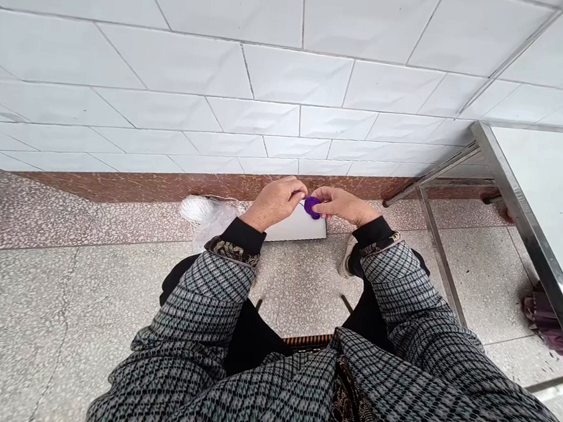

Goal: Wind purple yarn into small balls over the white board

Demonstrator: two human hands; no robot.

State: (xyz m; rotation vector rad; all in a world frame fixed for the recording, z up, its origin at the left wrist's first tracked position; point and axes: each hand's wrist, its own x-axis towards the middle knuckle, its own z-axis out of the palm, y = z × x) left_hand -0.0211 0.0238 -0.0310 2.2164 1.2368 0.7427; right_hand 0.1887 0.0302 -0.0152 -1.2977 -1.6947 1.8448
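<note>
A small round purple piece of crochet (312, 207) is pinched between the thumb and fingers of my right hand (346, 206). Close by on its left, my left hand (278, 201) is closed, thumb against fingertips. A thin dark line runs from those fingertips toward the purple piece; whether it is yarn or a slim tool is too small to tell. Both hands are held above a white flat box or board (292, 229) with a dark edge, low by the wall.
A ball of white yarn (198, 209) lies by a clear plastic bag (217, 223) on the speckled floor (115, 307). White tiles (270, 72) cover the wall ahead. A metal-framed table (528, 203) stands at right, with dark reddish cloth (549, 323) beneath it.
</note>
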